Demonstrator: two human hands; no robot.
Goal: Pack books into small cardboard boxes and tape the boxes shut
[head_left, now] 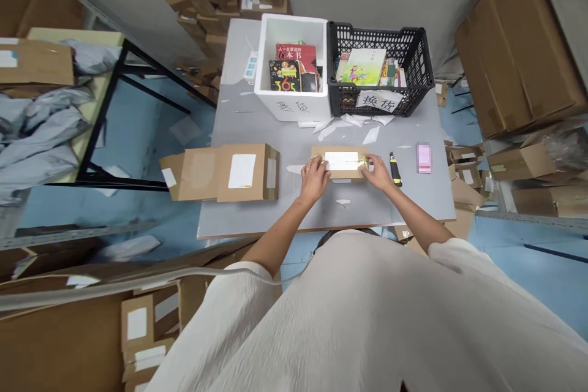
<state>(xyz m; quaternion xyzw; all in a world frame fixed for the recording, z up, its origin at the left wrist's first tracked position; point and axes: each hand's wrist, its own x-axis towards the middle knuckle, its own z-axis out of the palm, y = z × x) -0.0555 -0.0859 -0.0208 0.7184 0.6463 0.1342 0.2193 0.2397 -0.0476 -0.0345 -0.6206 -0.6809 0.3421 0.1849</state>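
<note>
A small cardboard parcel (340,153) with a white label and shiny tape lies on the grey table (257,208) in front of me. My left hand (313,176) rests on its left end, fingers curled over the edge. My right hand (379,173) holds its right end, fingers bent against the box. A black and yellow utility knife (395,169) lies just right of my right hand. A pink and white pad (423,157) lies further right.
A larger flat cardboard parcel (229,173) overhangs the table's left edge. A white foam box (294,67) and a black plastic crate (380,67), both holding books, stand at the back. Paper scraps (353,125) litter the middle. Cardboard boxes (514,55) pile up around the table.
</note>
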